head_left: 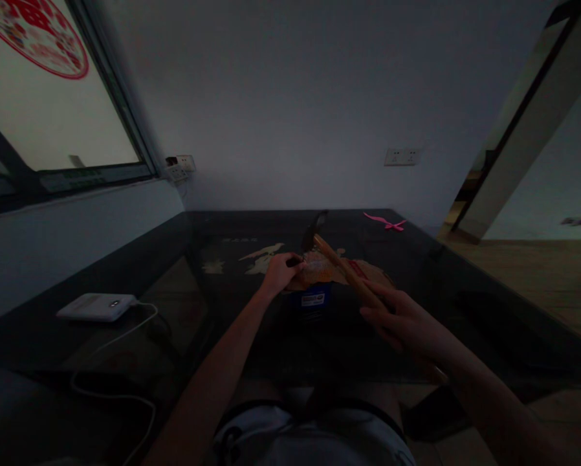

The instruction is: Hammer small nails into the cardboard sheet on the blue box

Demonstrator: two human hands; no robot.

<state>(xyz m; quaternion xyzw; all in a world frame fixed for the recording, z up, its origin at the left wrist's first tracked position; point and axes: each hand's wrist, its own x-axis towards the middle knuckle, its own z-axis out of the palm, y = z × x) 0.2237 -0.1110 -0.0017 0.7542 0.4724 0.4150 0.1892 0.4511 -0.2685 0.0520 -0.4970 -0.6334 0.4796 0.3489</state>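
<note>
Hammer [346, 270] gripped in right hand [404, 317] | left hand [281, 273]: hold unclear | glossy dark table [349, 349] | pale wall [290, 129]

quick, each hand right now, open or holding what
Left hand: at the orange packet; grip unclear.
Right hand: closed, holding the wooden-handled tool.

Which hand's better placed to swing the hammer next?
Likely the right hand: it grips the hammer by its wooden handle. The left hand is at the orange-brown piece, away from the handle.
</note>
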